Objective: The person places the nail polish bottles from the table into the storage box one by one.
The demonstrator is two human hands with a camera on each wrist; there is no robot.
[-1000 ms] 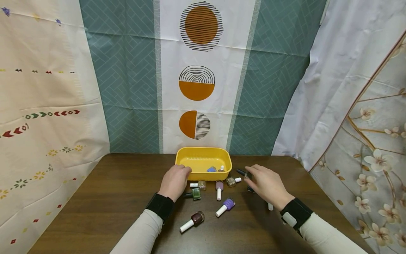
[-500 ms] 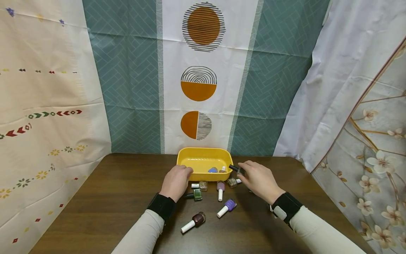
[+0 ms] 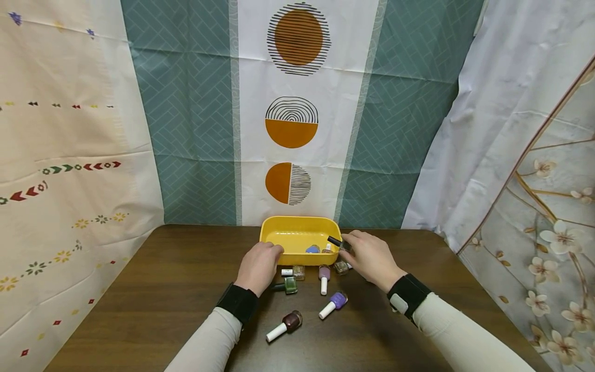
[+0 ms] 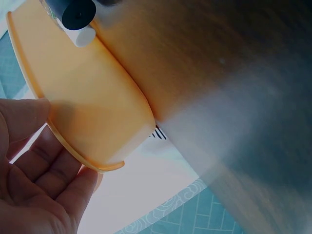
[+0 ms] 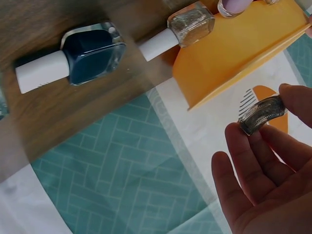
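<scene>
A yellow plastic basket (image 3: 290, 259) stands at the back of the table, holding a blue nail polish bottle (image 3: 312, 249) and a white-capped one (image 3: 328, 247). My left hand (image 3: 258, 266) grips the basket's left end, thumb and fingers on either side of the rim in the left wrist view. Between thumb and fingers, my right hand (image 3: 370, 260) pinches a dark, glittery nail polish bottle (image 5: 263, 114) at the basket's right end. Its black cap (image 3: 333, 241) points left over the basket.
Loose nail polish bottles lie before the basket: glitter (image 3: 298, 273), green (image 3: 290, 285), mauve (image 3: 324, 272), gold glitter (image 3: 341, 267), purple (image 3: 339, 299) and maroon (image 3: 293, 321). A dark teal bottle (image 5: 95, 53) lies to the right, under my right arm. Curtains hang behind the table.
My right hand has carried the black-capped nail polish bottle leftward from the table's right side to the basket's right rim. The left hand stays on the basket.
</scene>
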